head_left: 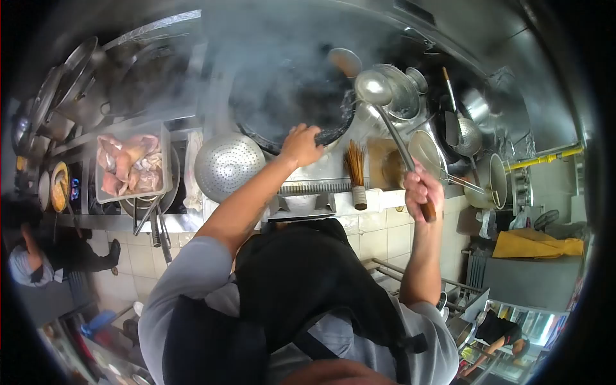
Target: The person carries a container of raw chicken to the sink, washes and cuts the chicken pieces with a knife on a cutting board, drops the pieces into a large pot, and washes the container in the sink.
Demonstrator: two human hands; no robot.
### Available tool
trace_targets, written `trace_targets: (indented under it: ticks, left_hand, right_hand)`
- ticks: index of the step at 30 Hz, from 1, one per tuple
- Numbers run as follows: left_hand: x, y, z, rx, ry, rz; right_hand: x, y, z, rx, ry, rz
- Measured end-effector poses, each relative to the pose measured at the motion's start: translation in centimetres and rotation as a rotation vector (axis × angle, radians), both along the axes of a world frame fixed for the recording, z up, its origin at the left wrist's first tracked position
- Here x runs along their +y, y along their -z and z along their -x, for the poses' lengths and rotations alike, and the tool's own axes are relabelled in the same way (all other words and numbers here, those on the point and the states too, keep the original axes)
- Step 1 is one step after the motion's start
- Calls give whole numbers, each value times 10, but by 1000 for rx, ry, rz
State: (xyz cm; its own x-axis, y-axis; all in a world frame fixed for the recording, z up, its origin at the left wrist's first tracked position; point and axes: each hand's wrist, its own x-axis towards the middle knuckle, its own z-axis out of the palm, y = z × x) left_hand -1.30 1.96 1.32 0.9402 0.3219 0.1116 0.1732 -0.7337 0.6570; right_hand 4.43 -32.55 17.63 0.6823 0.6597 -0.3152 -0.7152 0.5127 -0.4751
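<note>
My left hand (pixel 303 146) is closed at the near rim of a large dark wok (pixel 289 106), its fingers curled over the edge. Steam rises from the wok and blurs its inside. In my right hand (pixel 423 190) is a metal ladle (pixel 373 88) with a wooden grip. Its bowl is raised to the right of the wok, in front of some metal bowls (pixel 404 96). Left of my left hand lies a round perforated strainer (pixel 229 168). A bamboo brush (pixel 355 168) stands between my two hands.
A plastic tub (pixel 165 186) of raw meat (pixel 131 160) stands left on the counter. Skimmers (pixel 470 136) and a pot (pixel 481 192) crowd the right side. One person (pixel 38 263) is at far left, another (pixel 500 333) at lower right. A tiled floor (pixel 378 240) lies below.
</note>
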Motion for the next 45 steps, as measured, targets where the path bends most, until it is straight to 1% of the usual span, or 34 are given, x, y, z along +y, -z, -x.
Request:
trace_targets:
  ticks: [1,3,5,7,8,9,10,11,12,13,14,15,16,17,19,21,23,25,26,27,28,29,31,33,35,36,37,39,40,41,42,43,44,45]
  left_hand:
    - [5,5,-11,3,-6,-3]
    - [13,25,-41,41,-4,194]
    - [22,47,-70,13,-60,210]
    - [36,58,-89,232,-196,338]
    - [34,60,-89,123,-349,519]
    - [33,38,-83,132,-470,706]
    - [55,109,-119,166,-449,765]
    - [65,91,-120,101,-473,1094]
    - [79,71,-126,138,-438,1085]
    - [119,80,-154,55,-192,591]
    - [146,96,-169,-17,49,95]
    - [120,-1,-129,-247,-42,1000]
    - [107,-64,-107,-327,-101,1127]
    - [106,-96,-89,-367,-106,1075]
    - [117,-84,-74,-365,-53,1098]
    - [75,-56,-9,225,-25,-656]
    - [51,-37,24,228,-128,-399]
    - [51,-3,69,63,-103,-442]
    - [49,-5,103,99,-148,-448]
    - [42,-15,131,-21,-206,-397]
    - [41,-22,152,-152,-255,-349]
    - [49,-19,175,-143,-276,-355]
    - [78,-5,236,-498,-604,-166]
    - [108,1,297,-603,-1037,88]
    - [184,40,366,-570,-1365,-22]
    - [238,78,407,-611,-1436,325]
    - [280,106,435,-633,-1477,681]
    - [300,82,451,-698,-1355,1112]
    - [314,88,454,-674,-1255,1185]
    - [318,79,451,-628,-1286,1288]
    - [327,91,453,-618,-1231,1353]
    - [339,108,458,-611,-1175,1416]
    - [349,122,462,-668,-1179,1492]
    - [352,122,462,-694,-1054,1549]
  right_hand:
    - [3,-8,12,-18,-26,100]
    - [10,-15,30,-45,-52,197]
    - [22,-18,45,-20,-131,365]
    - [34,-14,55,-12,-200,416]
    - [43,-12,58,-65,-248,442]
    - [51,-10,62,-115,-296,466]
    - [59,-2,65,-105,-294,467]
    - [63,12,68,-358,-311,636]
    - [61,28,66,-622,-326,799]
    - [52,48,59,-619,-328,799]
    - [40,73,54,-961,-174,986]
    - [28,91,51,-1305,-4,1154]
    - [16,102,51,-1162,-6,1272]
    - [2,126,46,-1352,130,1312]
    - [-24,166,39,-1356,157,1450]
    - [-63,228,32,-1297,-3,1607]
    - [-81,269,24,-1351,-51,1613]
    - [-87,290,25,-1237,-186,1714]
    - [-85,288,27,-1210,-221,1707]
    - [-82,284,26,-1180,-241,1710]
    - [-81,291,20,-1336,-143,1773]
    - [-79,299,16,-1487,-31,1836]
    - [-47,259,18,-1528,146,1713]
    - [-8,227,24,-1698,241,1492]
    - [63,175,61,-1633,151,1320]
    - [98,171,81,-1615,107,1167]
    - [135,169,101,-1587,70,1023]
    - [225,165,155,-1487,-138,810]
    - [274,168,182,-1370,-278,709]
    - [323,191,197,-1512,-290,492]
    - [371,191,222,-1539,-415,560]
    - [414,178,244,-1468,-496,487]
    - [460,189,261,-1303,-546,531]
    - [503,192,270,-1205,-580,636]
